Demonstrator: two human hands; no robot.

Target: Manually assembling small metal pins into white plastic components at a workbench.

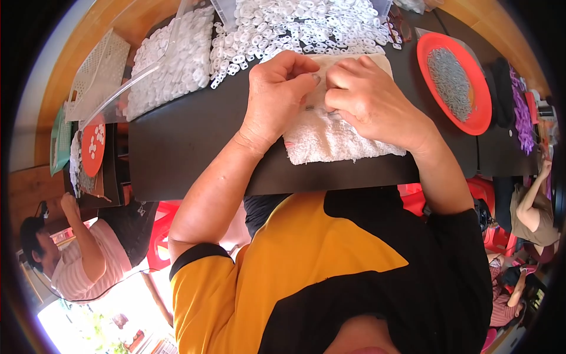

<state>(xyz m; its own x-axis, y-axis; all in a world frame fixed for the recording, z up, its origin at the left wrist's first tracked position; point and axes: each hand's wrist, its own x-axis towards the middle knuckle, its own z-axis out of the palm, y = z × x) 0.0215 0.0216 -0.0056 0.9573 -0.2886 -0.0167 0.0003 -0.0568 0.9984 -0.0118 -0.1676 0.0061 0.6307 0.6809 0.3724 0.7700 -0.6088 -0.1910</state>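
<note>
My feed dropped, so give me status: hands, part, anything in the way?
Left hand and right hand pinched together over white towel. Part between fingertips too small to tell. White pieces heaped beyond, clear of hands.

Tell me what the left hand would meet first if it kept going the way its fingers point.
The left hand points toward the right hand, nearly touching over the white towel. It would most likely meet the right hand's fingertips first, though depth is unclear.

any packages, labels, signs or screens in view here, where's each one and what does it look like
No labels, signs or screens can be made out; only containers show.
Clear plastic bag: upper left of the dark table, see-through, filled with small white parts.
Red round tray: upper right, holding grey metal bits.
Small red dish: left edge, a few white parts on it.
Cream perforated basket: far left, rectangular.
</note>
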